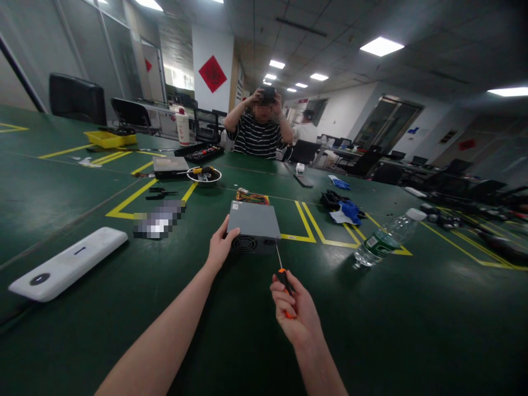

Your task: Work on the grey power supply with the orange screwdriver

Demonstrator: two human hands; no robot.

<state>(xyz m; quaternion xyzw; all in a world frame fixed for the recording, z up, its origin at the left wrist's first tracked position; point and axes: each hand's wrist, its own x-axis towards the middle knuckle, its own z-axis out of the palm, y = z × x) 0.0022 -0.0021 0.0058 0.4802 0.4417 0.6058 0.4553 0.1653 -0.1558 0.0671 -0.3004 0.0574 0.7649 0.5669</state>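
Note:
A grey computer power supply lies on the green table, its fan grille and power socket facing me. A bundle of coloured cables comes out at its far side. My left hand grips the left side of the casing, thumb over the front top edge. In my right hand is a screwdriver with an orange and black handle, fingers wrapped round it. Its thin shaft points up to the lower right corner of the power supply's front; I cannot tell whether the tip sits in a screw.
On the right stand a water bottle and blue gloves. To the left lie a white oblong device and a pixelated object. Farther back are a metal bowl with tools, a grey box, a yellow tray and a seated person.

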